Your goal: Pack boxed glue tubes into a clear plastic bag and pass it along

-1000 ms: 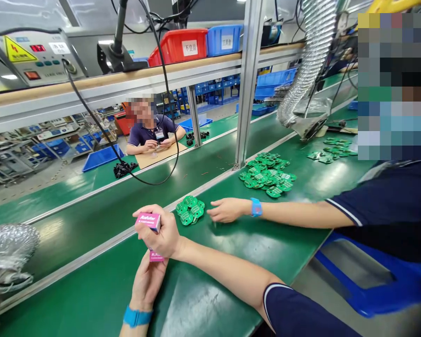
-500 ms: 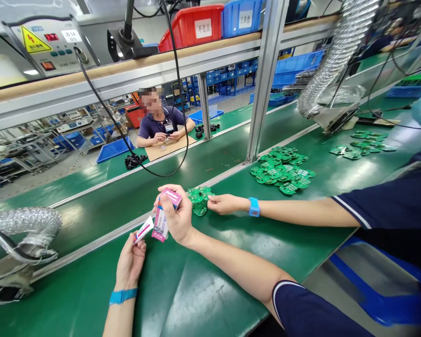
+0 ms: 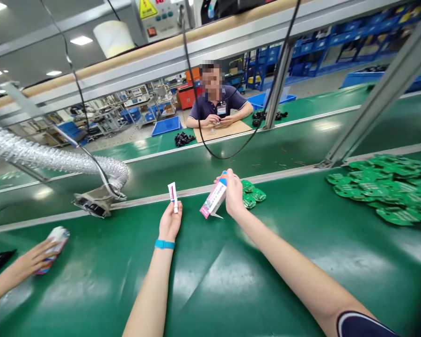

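1. White slim tube with a red stripe sits in the left hand, cap end by the thumb; I see the fingers lightly closed around its lower part.
2. I have the right hand curled around the upper end of a pink, white and blue printed cardboard carton; a white flap hangs open below the fingers.
3. Half a second ago tube and carton were almost together; now bare green work surface separates the hands. I judge the tube fully out of its carton, the two being handled separately.
4. My view has swung left: the neighbouring hand at the small cluster of green circuit boards is gone from sight, and those boards lie just beside the right hand.
5. Well left of the left hand, a co-worker's hand has come into view on a white and pink pack.
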### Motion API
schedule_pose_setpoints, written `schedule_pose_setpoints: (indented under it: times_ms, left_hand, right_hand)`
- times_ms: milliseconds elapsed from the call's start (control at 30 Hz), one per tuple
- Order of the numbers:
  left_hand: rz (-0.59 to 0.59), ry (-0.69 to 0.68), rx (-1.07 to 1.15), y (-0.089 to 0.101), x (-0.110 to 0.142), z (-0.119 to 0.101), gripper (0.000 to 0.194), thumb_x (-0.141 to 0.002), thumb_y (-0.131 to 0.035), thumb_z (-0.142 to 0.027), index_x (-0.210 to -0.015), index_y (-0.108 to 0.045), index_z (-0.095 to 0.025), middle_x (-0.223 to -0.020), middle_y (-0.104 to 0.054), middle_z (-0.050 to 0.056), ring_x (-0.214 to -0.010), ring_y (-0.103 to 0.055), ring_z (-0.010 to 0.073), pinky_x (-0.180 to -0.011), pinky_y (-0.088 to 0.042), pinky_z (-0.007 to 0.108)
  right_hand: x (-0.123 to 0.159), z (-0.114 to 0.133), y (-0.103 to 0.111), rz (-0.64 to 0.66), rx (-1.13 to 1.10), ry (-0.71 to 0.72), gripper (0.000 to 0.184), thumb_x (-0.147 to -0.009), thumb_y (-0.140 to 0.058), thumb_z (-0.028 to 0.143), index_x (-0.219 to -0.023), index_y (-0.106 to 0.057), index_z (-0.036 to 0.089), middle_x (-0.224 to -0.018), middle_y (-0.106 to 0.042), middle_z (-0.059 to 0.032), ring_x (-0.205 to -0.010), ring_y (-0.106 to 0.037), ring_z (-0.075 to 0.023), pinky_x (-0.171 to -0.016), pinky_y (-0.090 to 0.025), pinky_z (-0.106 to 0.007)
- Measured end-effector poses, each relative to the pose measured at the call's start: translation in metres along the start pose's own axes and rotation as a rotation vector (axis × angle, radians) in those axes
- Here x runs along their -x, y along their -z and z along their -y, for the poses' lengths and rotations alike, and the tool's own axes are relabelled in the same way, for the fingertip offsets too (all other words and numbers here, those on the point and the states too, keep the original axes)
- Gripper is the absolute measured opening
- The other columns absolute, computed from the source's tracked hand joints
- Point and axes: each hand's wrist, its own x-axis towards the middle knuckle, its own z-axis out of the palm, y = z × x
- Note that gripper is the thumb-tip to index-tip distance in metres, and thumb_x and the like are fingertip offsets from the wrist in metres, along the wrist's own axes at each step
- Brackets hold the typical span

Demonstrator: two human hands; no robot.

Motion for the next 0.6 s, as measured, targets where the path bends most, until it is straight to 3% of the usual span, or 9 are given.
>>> schedule_pose_setpoints:
  times_ms: [133, 233, 400, 600]
  left_hand:
    - [0.078, 0.043, 0.048, 0.001, 0.002, 0.0, 0.02, -0.097, -0.045, -0.004, -0.105, -0.063, -0.008, -0.097, -0.071, 0.013, -0.089, -0.073, 0.0172, -0.074, -0.064, 0.026]
    - [0.103, 0.079, 0.053, 0.002, 0.002, 0.0, 0.018, -0.097, -0.046, -0.007, -0.103, -0.063, -0.007, -0.092, -0.07, 0.013, -0.084, -0.072, 0.016, -0.073, -0.062, 0.024]
    - [0.073, 0.06, 0.057, 0.007, -0.001, 0.005, 0.012, -0.092, -0.052, -0.01, -0.096, -0.063, -0.006, -0.081, -0.068, 0.013, -0.072, -0.07, 0.0157, -0.067, -0.059, 0.025]
    - [0.023, 0.026, 0.023, 0.011, -0.004, 0.012, 0.012, -0.087, -0.055, -0.013, -0.094, -0.062, -0.006, -0.071, -0.065, 0.01, -0.056, -0.061, 0.0136, -0.056, -0.052, 0.025]
  right_hand:
    - [-0.007, -0.017, 0.009, -0.052, 0.104, -0.092, 0.047, -0.082, -0.062, 0.065, -0.077, -0.061, 0.018, -0.065, -0.067, 0.0003, -0.06, -0.064, -0.0141, -0.056, -0.052, -0.024]
    - [-0.009, -0.031, 0.006, -0.08, 0.114, -0.118, 0.04, -0.085, -0.064, 0.057, -0.077, -0.061, 0.018, -0.066, -0.067, 0.0006, -0.058, -0.063, -0.0132, -0.055, -0.052, -0.023]
    - [-0.022, -0.041, -0.017, -0.073, 0.062, -0.273, 0.026, -0.094, -0.057, 0.04, -0.078, -0.057, 0.02, -0.06, -0.061, 0.0026, -0.05, -0.059, -0.0129, -0.048, -0.051, -0.024]
    - [-0.051, -0.062, -0.05, -0.065, 0.066, -0.509, 0.029, -0.103, -0.037, 0.032, -0.077, -0.046, 0.023, -0.056, -0.054, 0.0049, -0.046, -0.056, -0.012, -0.047, -0.052, -0.023]
